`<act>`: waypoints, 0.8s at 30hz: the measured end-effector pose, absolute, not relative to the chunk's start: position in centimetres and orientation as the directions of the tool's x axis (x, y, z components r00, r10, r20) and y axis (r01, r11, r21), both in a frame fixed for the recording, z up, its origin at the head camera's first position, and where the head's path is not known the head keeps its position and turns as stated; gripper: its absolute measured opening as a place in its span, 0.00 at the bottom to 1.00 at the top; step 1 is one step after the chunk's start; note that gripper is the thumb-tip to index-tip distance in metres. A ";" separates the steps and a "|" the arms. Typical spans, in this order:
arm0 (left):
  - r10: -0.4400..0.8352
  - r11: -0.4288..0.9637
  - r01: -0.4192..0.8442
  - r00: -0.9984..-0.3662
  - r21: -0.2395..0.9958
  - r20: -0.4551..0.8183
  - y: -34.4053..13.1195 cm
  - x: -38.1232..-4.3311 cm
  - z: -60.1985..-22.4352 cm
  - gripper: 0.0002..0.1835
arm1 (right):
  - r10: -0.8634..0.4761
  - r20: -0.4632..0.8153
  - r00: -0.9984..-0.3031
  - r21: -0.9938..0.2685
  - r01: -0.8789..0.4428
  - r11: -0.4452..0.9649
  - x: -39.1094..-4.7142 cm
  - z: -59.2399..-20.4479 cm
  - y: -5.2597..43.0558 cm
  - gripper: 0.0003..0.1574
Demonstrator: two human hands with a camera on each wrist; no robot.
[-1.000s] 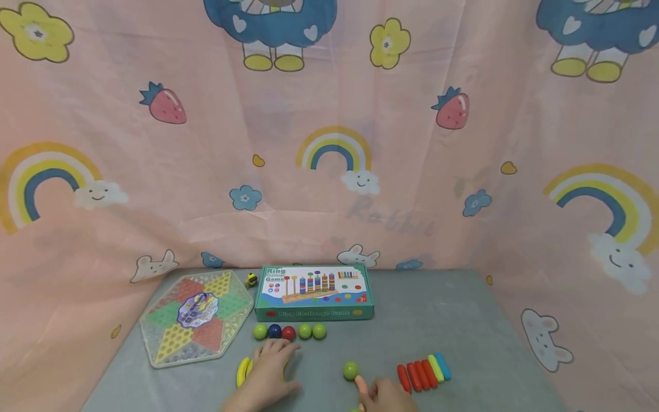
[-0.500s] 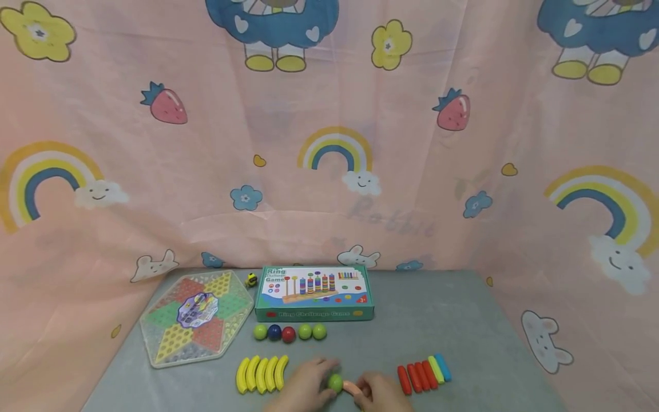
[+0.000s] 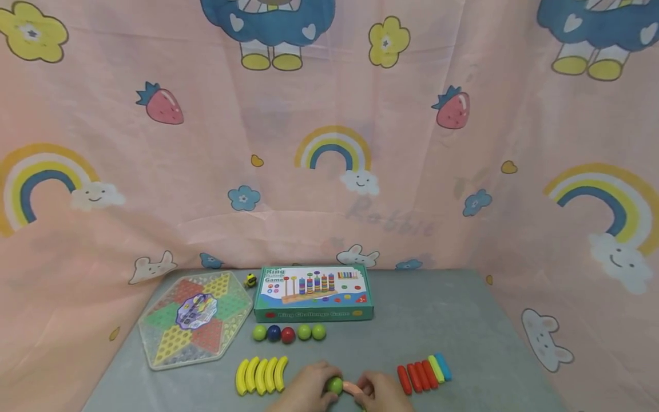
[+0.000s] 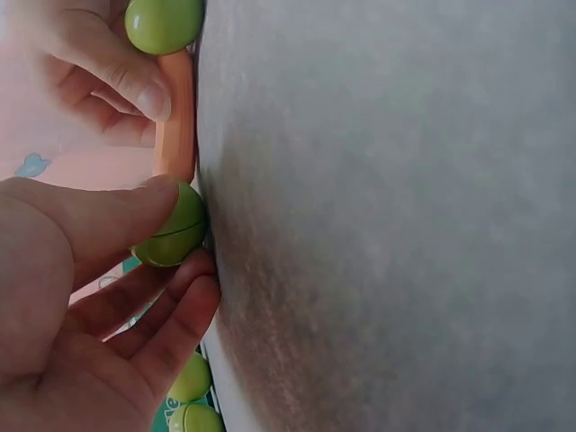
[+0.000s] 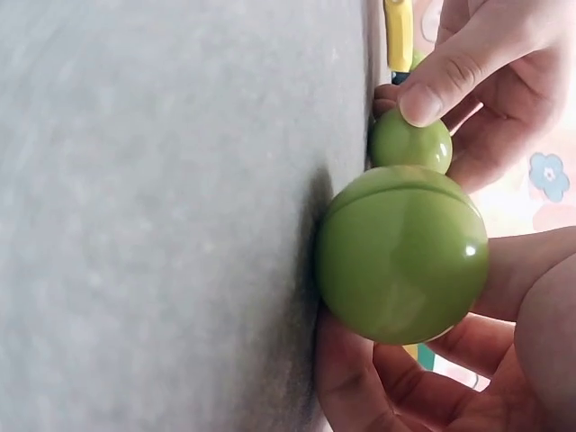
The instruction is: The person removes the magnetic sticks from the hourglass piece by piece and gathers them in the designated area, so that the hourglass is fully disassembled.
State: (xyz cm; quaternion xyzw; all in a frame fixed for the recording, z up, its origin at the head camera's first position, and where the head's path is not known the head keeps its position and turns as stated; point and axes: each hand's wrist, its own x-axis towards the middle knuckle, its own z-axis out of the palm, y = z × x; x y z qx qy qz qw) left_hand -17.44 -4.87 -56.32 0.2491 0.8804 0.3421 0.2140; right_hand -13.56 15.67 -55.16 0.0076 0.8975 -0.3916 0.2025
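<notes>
A glossy green ball (image 3: 334, 385) with a seam line is pinched between the thumb and fingers of my left hand (image 3: 308, 389), low over the grey table. Against this ball sits one end of a peach-coloured curved stick (image 4: 176, 117), which my right hand (image 3: 383, 393) grips near its other end. A second green ball (image 5: 402, 256) is at that far end, beside the right fingers, looming large in the right wrist view. The left wrist view shows the ball, stick and second ball in a line. In the head view my right hand mostly hides the second ball.
Several yellow curved sticks (image 3: 261, 375) lie left of my hands, with red, yellow and blue sticks (image 3: 422, 373) to the right. Behind are a row of coloured balls (image 3: 288, 335), a ring game box (image 3: 314, 293), a hexagonal board (image 3: 197, 320) and a small bee figure (image 3: 250, 280).
My left hand has come right from above the yellow sticks and taken hold of the green ball, which has shifted left and nearer. The peach stick has turned to point more leftward at it.
</notes>
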 end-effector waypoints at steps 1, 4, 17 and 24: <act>0.592 0.637 0.298 -0.780 0.711 -0.203 -4.9 -17.4 -56.3 0.13 | -0.141 -0.370 -0.918 -0.700 0.175 0.692 -13.5 -55.1 15.7 0.12; 0.611 0.628 0.325 -0.768 0.707 -0.190 -5.0 -17.4 -56.1 0.13 | -0.132 -0.367 -0.921 -0.695 0.177 0.697 -13.5 -55.1 15.8 0.13; 0.637 0.631 0.327 -0.736 0.703 -0.230 -5.3 -17.3 -56.1 0.11 | -0.107 -0.352 -0.930 -0.685 0.178 0.706 -13.3 -55.3 15.6 0.22; 0.624 0.630 0.282 -0.739 0.723 -0.255 -5.5 -17.2 -55.8 0.11 | -0.116 -0.364 -0.924 -0.700 0.189 0.689 -13.4 -55.2 15.6 0.12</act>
